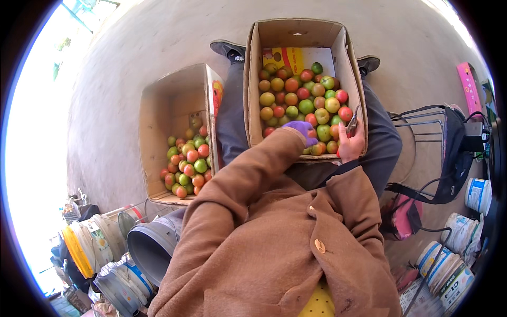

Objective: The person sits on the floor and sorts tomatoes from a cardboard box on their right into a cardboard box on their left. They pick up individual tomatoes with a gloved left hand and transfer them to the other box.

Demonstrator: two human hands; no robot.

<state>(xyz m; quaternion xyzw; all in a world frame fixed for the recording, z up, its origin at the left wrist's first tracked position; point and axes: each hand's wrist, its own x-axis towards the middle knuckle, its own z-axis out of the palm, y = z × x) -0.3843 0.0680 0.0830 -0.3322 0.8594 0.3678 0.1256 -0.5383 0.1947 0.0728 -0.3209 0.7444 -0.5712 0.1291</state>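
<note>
A deep cardboard box (252, 91) stands between my legs, holding many green, yellowish and red tomatoes (306, 106). My left hand (303, 130), in a purple glove, reaches down among the tomatoes at the near side. Its fingers curl beside a reddish tomato (312, 134); whether they grip it is unclear. Bare and at the box's near right corner, my right hand (351, 139) holds small metal snips (352, 123) with the tips pointing up. Its thumb is raised along the tomatoes.
At my left, a second cardboard box (152, 119) contains more tomatoes (188, 166). Behind it lie a grey bucket (152, 245) and stacked white pails (105, 239). To my right are a metal-framed chair (451, 158), a black cable (433, 253), several paint pails (429, 257) and a pink box (468, 89).
</note>
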